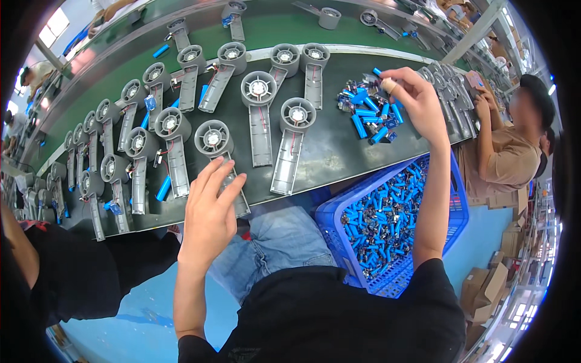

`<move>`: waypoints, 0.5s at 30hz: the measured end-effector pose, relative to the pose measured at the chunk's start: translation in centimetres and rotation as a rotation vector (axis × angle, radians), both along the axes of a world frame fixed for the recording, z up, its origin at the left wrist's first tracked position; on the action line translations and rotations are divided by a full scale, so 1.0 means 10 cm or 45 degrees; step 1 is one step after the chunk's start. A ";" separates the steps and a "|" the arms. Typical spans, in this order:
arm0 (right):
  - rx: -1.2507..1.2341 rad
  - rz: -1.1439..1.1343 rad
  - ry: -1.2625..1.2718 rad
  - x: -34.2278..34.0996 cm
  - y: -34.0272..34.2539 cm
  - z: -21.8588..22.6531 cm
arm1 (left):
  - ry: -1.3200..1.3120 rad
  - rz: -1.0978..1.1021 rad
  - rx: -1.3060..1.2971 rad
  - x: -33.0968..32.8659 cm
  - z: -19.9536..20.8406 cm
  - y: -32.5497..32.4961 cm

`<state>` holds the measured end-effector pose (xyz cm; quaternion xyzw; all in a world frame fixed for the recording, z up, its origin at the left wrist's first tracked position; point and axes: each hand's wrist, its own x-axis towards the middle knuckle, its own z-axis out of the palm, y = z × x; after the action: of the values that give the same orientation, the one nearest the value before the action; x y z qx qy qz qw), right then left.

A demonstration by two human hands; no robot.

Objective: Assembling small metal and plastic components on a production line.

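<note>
My right hand (417, 100) is over the far right part of the bench, its thumb and fingers pinched on a blue battery cell (377, 71); one fingertip has a pale cover. Below it lies a loose pile of blue battery cells with small circuit boards (372, 115). My left hand (212, 206) has its fingers spread at the handle of a grey fan housing (213, 138), covering part of that handle; whether it presses on it I cannot tell. To its right lie two more fan housings (259, 89) (298, 115), with open handle shells and thin red wires.
Many grey fan housings (172, 124) stand in rows on the dark green bench (327, 154). A blue plastic crate (336, 224) full of cells is below the edge, by my right forearm. Co-workers sit at right (508, 145) and left (78, 272). A green conveyor (272, 27) runs behind.
</note>
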<state>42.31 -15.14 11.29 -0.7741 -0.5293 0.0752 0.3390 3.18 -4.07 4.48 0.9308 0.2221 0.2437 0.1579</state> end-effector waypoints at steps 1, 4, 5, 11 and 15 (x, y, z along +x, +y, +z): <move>0.148 0.063 0.319 -0.02 0.00 0.00 | 0.000 -0.010 -0.002 0.05 0.03 -0.01; 0.094 0.107 0.392 -0.11 0.04 -0.05 | -0.313 0.033 0.023 0.41 0.12 -0.05; 0.088 0.152 0.498 -0.17 0.06 -0.07 | -0.404 0.006 -0.044 0.58 0.20 -0.08; 0.148 0.193 0.592 -0.33 0.06 -0.08 | -0.603 -0.133 -0.196 1.67 0.27 -0.02; 0.213 0.278 0.777 -0.41 0.04 -0.15 | -0.416 -0.145 -0.335 2.00 0.18 0.00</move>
<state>38.17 -14.69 9.81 -0.6241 -0.4874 0.2956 0.5344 23.21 -4.02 6.29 0.8613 0.1705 0.3508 0.3255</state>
